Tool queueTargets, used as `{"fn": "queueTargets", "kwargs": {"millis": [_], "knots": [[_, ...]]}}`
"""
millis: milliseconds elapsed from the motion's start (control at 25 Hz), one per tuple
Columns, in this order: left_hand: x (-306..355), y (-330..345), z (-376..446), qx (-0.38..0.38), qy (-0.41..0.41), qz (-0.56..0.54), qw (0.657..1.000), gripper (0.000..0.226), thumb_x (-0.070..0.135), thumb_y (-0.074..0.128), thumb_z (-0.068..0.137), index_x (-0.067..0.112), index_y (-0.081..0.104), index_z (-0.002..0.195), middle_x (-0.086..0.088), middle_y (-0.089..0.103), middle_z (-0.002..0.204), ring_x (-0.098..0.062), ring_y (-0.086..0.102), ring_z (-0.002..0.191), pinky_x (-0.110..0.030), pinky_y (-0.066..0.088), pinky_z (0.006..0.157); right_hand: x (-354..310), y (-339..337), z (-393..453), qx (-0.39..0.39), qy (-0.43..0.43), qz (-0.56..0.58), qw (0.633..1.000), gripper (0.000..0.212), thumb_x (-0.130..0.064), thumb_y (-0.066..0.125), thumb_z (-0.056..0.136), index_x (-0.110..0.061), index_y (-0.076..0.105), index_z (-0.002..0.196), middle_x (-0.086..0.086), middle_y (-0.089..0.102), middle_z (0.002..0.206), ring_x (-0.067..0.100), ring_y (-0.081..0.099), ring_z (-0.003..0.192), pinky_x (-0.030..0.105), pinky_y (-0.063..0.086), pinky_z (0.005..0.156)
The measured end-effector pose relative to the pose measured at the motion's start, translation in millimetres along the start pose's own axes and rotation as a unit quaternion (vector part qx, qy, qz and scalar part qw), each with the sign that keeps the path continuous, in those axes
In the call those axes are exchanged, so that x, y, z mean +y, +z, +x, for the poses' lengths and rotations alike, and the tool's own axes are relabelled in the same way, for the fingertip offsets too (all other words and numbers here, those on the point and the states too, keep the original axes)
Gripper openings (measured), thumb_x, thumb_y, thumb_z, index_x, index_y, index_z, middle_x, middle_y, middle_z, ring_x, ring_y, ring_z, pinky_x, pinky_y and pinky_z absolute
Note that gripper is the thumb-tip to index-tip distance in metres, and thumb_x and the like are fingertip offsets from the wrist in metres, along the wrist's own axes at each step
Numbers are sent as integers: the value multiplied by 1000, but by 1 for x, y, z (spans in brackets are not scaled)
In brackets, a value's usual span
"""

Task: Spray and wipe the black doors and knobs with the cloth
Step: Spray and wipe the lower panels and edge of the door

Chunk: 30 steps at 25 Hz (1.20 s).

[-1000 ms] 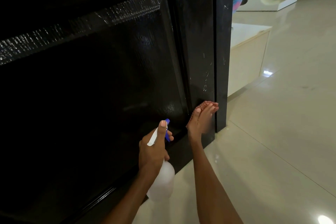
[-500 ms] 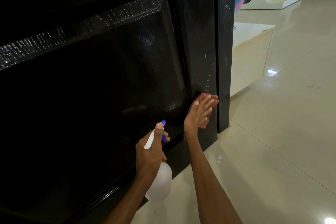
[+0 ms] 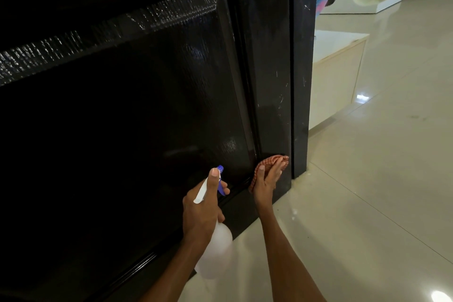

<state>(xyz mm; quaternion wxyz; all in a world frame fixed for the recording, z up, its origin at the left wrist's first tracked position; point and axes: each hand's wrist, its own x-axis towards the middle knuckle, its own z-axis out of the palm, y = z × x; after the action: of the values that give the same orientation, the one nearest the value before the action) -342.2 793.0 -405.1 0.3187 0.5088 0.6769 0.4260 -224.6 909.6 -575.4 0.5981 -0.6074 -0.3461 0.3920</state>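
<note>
While the black door (image 3: 137, 115) is filling the frame from nine o'clock through to twelve, its raised panel edge is catching streaks of light, and pale scuffs are showing on the stile at about three o'clock of the panel. The tiled floor (image 3: 367, 191) is stretching away toward three and four o'clock, with a low white cabinet (image 3: 335, 73) sitting just beyond the door's edge at two o'clock. Down at six o'clock, the left hand (image 3: 203, 213) is wrapping its fingers round the neck of the spray bottle (image 3: 215, 255), thumb lying along the white top and the blue nozzle pointing at the panel, probably so a fresh burst is ready without a change of hands. Just to its right, at about five o'clock of the panel, the right hand (image 3: 267, 181) is pressing the reddish cloth (image 3: 277, 160) against the bottom of the stile with fingers laid nearly straight, likely to spread pressure over the corner. No knob is showing here.
</note>
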Motion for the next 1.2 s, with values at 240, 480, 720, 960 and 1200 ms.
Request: {"fn": "queueTargets", "kwargs": {"millis": [240, 480, 720, 960, 1200], "knots": [[5, 2, -2, -5, -7, -5, 1000, 59, 73, 33, 76, 23, 66, 80, 3, 70, 81, -15, 60, 47, -25, 55, 49, -17, -1, -1, 5, -36, -35, 999, 94, -92, 14, 85, -42, -19, 157, -12, -27, 168, 21, -18, 158, 60, -8, 125], [12, 7, 5, -2, 7, -12, 1000, 60, 73, 34, 77, 23, 67, 85, 1, 72, 81, -14, 61, 46, -21, 51, 47, -105, 5, 24, 62, -209, -58, 974, 70, -54, 36, 106, -43, -8, 159, -20, -19, 167, 15, -14, 157, 52, -9, 125], [14, 13, 2, -7, 0, -11, 1000, 62, 71, 33, 76, 21, 68, 86, 0, 69, 79, -13, 59, 46, -15, 48, 43, -59, -9, 27, 35, -178, -56, 982, 81, -76, 36, 96, -55, -15, 155, -22, -24, 167, 15, -12, 159, 59, -2, 127], [12, 15, -1, -7, -3, -9, 1000, 62, 73, 32, 76, 23, 67, 83, 1, 71, 81, -14, 59, 44, -20, 51, 46, -2, -15, 6, -54, -22, -27, 998, 106, -107, 20, 66, -55, -28, 145, -4, -33, 167, 28, -21, 157, 65, -6, 125], [39, 6, 8, -4, 20, -35, 999, 60, 71, 32, 80, 22, 66, 86, 5, 72, 83, -10, 58, 42, -20, 52, 46, -92, 8, 10, 23, -89, -59, 994, 101, -96, 5, 80, -36, -18, 158, 0, -25, 170, 23, -19, 157, 56, -13, 125]]}}
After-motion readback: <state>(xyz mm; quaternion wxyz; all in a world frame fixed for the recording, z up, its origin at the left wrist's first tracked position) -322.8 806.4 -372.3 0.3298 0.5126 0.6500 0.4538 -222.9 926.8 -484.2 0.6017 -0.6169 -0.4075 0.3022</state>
